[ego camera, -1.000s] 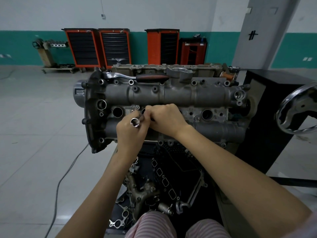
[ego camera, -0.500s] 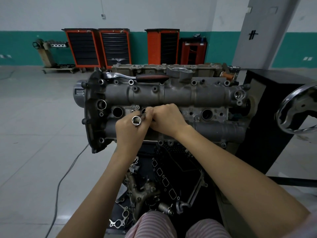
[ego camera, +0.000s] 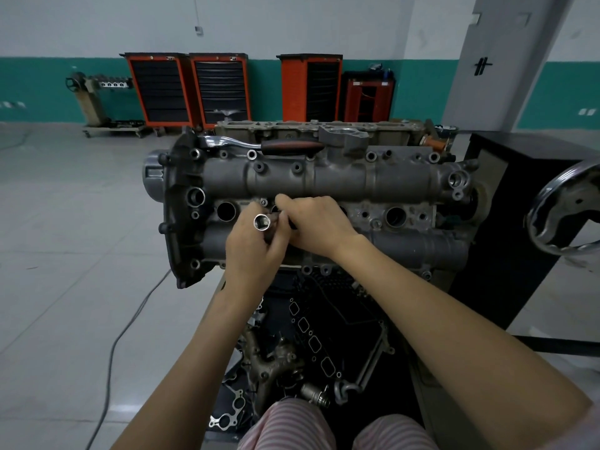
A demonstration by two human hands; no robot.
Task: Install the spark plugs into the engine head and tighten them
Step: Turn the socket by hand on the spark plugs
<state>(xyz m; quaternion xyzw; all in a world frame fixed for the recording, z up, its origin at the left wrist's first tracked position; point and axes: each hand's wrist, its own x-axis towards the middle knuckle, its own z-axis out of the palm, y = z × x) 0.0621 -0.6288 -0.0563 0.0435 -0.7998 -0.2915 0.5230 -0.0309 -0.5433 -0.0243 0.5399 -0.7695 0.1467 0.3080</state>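
- One engine head sits on its stand, long side across the view, with two open plug wells in sight: one at left, one at right.
- One ratchet lies along the head's far top edge, dark handle pointing right.
- One chrome socket, open end facing up towards the camera, stands in the left hand.
- Left-hand fingers are curled round the socket's shaft, thumb side up, wrist coming straight up from below.
- Right hand reaches in from the right, knuckles up, fingers curled down onto a dark part at the socket's lower end; what it pinches there is hidden.
- Both hands touch, just right of the left well, over the head's middle channel.
- No spark plug can be made out.
- Four orange tool cabinets line the far wall.
- One chrome handwheel shows at the right edge.
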